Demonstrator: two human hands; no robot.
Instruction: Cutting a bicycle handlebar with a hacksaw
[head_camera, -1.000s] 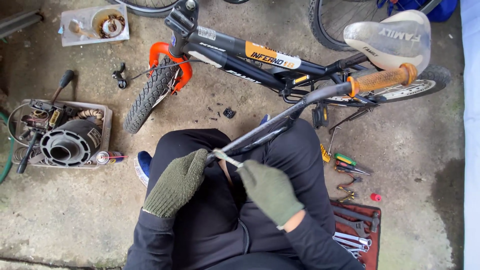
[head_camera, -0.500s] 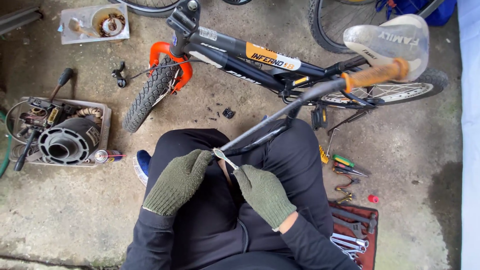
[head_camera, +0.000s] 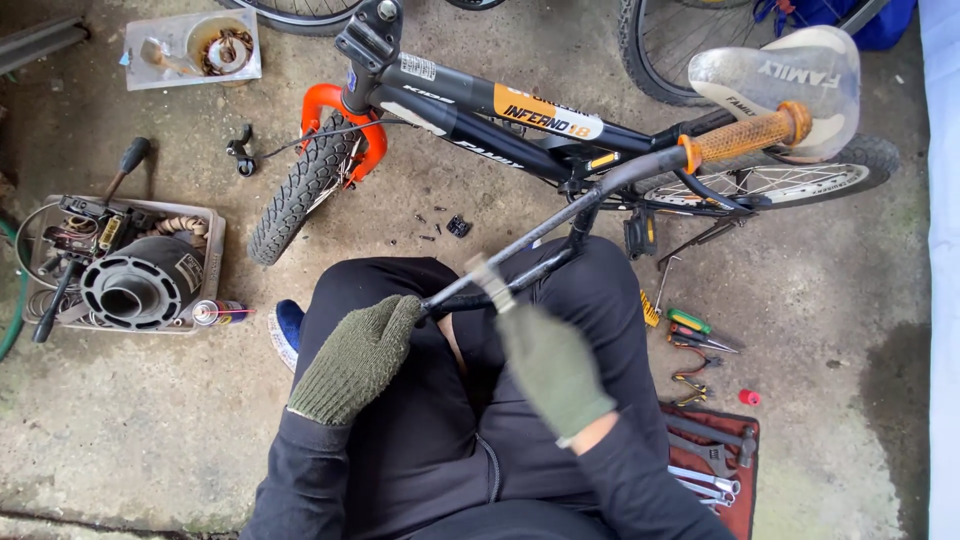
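Note:
A small black bicycle (head_camera: 470, 105) lies on the concrete in front of me, with an orange fork and a knobbly front tyre (head_camera: 300, 190). Its dark handlebar (head_camera: 560, 215) runs from an orange grip (head_camera: 745, 135) at upper right down to my lap. My left hand (head_camera: 360, 355), in a green knit glove, grips the bare lower end of the handlebar. My right hand (head_camera: 550, 365), also gloved and blurred by motion, holds a slim metal tool (head_camera: 490, 285) against the bar just beside the left hand.
A grey tray (head_camera: 205, 215) with a black round part and odd bits sits left, a spray can (head_camera: 220, 313) beside it. Pliers and screwdrivers (head_camera: 700, 335) lie right of my leg; a red cloth (head_camera: 740, 430) holds wrenches. A clear saddle (head_camera: 790, 75) and another wheel are upper right.
My right hand has lifted and swung up toward the bar with the tool, blurring. The left hand keeps its grip on the handlebar end.

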